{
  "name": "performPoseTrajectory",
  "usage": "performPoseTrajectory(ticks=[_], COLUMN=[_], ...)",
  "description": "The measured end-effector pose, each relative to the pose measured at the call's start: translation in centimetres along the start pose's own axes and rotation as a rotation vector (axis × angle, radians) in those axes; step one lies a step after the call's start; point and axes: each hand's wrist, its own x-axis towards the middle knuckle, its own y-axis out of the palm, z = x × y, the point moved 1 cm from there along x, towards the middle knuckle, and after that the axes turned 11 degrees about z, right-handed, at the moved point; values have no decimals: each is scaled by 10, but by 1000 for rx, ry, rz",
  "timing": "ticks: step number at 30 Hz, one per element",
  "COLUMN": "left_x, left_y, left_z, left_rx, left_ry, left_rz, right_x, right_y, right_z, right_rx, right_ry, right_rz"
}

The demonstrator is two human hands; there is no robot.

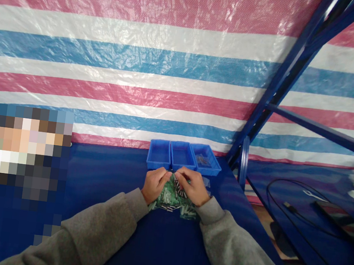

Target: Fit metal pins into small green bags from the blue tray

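My left hand [155, 184] and my right hand [194, 187] are close together over the blue table, each closed with thumb and fingers pinched. Their fingertips nearly meet, and whatever is between them is too small to make out. Right below lies a heap of clear plastic packets with green parts [166, 195], which look like wall plugs. Silvery screws [170, 208] lie at the near side of this heap, and more show between my hands. Part of the heap is hidden behind my right hand.
Beyond my hands stand three blue trays [181, 167] in a row; the right one holds small packets [203, 160]. A blue metal frame [274, 93] rises at the right. A black cable [301, 221] lies on the right-hand table. The left side is pixelated.
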Motion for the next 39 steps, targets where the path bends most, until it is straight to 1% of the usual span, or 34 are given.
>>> performPoseTrajectory(ticks=[5, 10, 13, 15, 18, 20, 23, 29, 33, 37, 39], left_x=[-1, -1, -1, -1, -1, -1, 0, 0, -2, -3, -3], left_y=[2, 3, 3, 3, 3, 2, 1, 2, 5, 7, 8], left_z=[1, 4, 4, 4, 4, 3, 1, 2, 6, 9, 10], left_rx=[22, -48, -67, -74, -93, -98, -110, -68, -30, 7, 25], left_ry=[49, 45, 49, 46, 14, -14, -30, -21, 8, 45, 67], left_rz=[-45, -78, -85, -73, -18, 14, 28, 40, 28, 2, -14], right_x=[0, 1, 0, 0, 0, 0, 0, -2, -2, -1, 0], right_y=[0, 1, 1, 1, 3, 4, 6, 11, 12, 9, 7], right_z=[0, 0, 0, 1, 0, -2, -4, -6, -8, -7, -5], right_rx=[-26, 10, 25, 35, 76, 117, 168, 190, 183, 106, 57], right_ry=[-13, -2, 0, 2, 20, 46, 76, 101, 93, 59, 36], right_rz=[28, 18, 33, 55, 83, 84, 71, 49, 71, 106, 102])
